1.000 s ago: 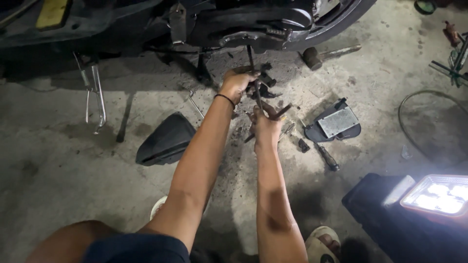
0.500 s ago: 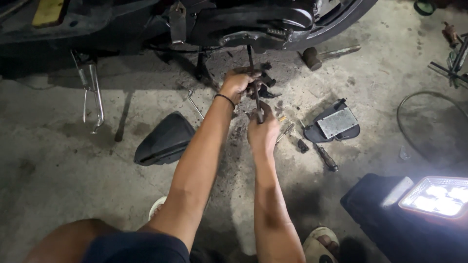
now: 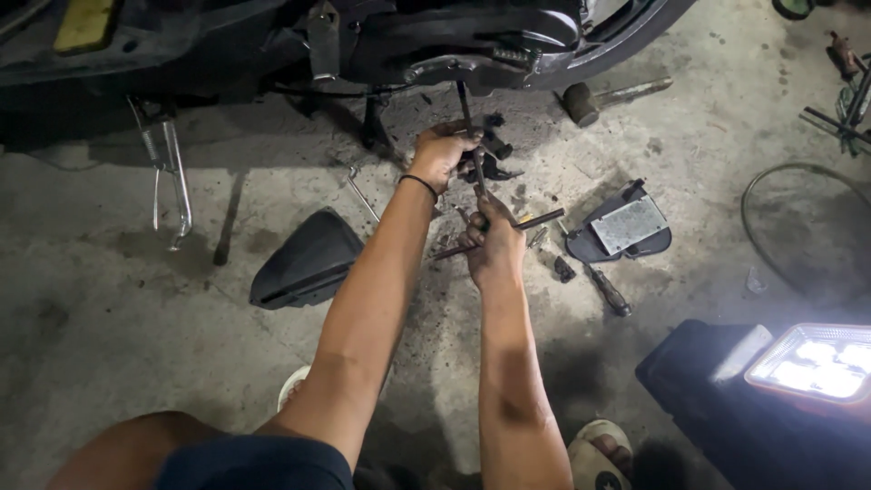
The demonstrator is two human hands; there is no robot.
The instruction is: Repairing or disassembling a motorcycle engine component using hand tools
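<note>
Head view: your left hand (image 3: 445,150) wrapped the T-wrench shaft (image 3: 468,122); your right hand (image 3: 494,245) gripped its crossbar (image 3: 535,220) below, fingers clenched.

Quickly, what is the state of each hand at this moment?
Left hand: closed around the upright shaft of a T-handle wrench under the scooter.
Right hand: closed on the wrench's crossbar.
</note>
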